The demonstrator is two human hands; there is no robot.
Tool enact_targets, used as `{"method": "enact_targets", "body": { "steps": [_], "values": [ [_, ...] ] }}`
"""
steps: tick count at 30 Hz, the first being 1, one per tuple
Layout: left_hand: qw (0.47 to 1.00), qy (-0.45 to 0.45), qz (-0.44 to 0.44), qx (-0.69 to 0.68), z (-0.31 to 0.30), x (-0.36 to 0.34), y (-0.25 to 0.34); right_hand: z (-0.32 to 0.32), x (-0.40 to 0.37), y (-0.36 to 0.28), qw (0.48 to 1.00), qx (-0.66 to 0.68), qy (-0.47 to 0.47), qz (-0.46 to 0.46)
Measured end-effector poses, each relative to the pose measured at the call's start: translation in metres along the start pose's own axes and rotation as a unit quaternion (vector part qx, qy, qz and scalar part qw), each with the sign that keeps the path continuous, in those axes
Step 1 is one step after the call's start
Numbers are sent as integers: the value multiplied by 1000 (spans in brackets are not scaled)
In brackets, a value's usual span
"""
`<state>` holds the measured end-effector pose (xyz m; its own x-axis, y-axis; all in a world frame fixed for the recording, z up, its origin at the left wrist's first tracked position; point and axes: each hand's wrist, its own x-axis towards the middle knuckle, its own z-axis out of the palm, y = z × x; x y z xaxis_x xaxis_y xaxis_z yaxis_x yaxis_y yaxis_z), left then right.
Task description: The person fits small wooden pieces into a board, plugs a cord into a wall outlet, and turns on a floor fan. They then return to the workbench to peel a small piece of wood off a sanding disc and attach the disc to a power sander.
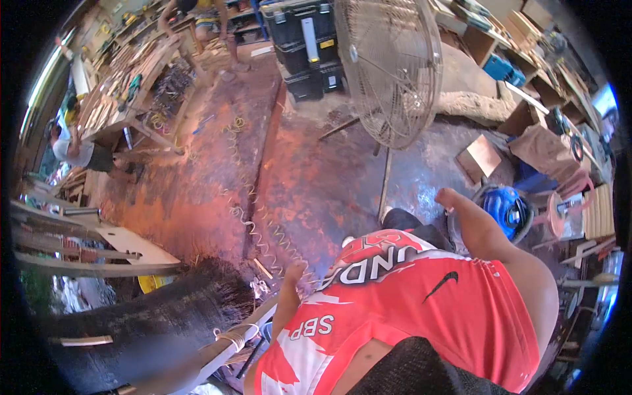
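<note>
My left hand [295, 270] is low in front of my red and white jersey [421, 283], beside a coiled yellow hose [263, 230] that runs over the floor. Its fingers are too small and blurred to make out, so any hold on the hose is unclear. On the other side, my right hand [447, 197] hangs at the end of my bent arm, over the floor near a blue round machine [505, 212]. Its fingers are not distinct, and no object shows in it. A large standing fan [392, 72] is ahead of me.
Stacked black toolboxes [304, 49] stand behind the fan. A person [79, 151] is at the left by a wood-covered workbench [125, 99]; another person [197, 20] is at the back. A cardboard box [479, 159] and wooden pieces lie at the right. A dark log-like surface [151, 316] is lower left.
</note>
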<state>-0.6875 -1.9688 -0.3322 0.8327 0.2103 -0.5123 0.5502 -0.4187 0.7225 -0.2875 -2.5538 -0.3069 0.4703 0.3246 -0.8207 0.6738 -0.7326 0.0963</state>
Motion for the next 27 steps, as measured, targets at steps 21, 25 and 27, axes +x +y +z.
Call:
{"method": "enact_targets", "body": {
  "steps": [21, 25, 27],
  "values": [
    [941, -149, 130, 273, 79, 99, -24, -146, 7, 82, 920, 218, 320, 57],
    [943, -154, 7, 294, 108, 109, 54, -221, 13, 107, 870, 302, 384, 60],
    [968, -98, 43, 227, 132, 119, 59, -254, 42, 132, 891, 242, 382, 29]
  ]
}}
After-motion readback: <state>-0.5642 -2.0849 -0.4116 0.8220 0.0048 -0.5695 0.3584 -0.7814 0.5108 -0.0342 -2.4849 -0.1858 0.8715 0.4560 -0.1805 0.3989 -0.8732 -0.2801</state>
